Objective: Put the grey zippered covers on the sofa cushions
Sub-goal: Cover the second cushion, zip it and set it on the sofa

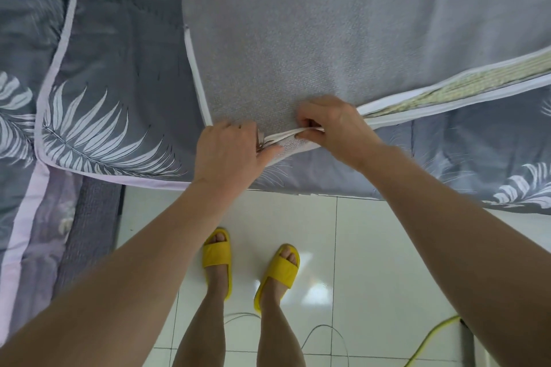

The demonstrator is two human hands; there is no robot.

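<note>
The left hand (229,152) is pinching the zipper pull (261,140), the right hand (334,125) is pinching the white tape (286,135) toward three o'clock; slack fabric may be jamming the slider.

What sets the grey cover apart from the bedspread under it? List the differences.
The cover is plain, textured grey; the bedspread is smooth with white leaf prints. The cover has white zipper tape along its edges; the bedspread has a pale lilac border. Both hands grip the cover; neither touches the bedspread. Both are grey fabric.
</note>
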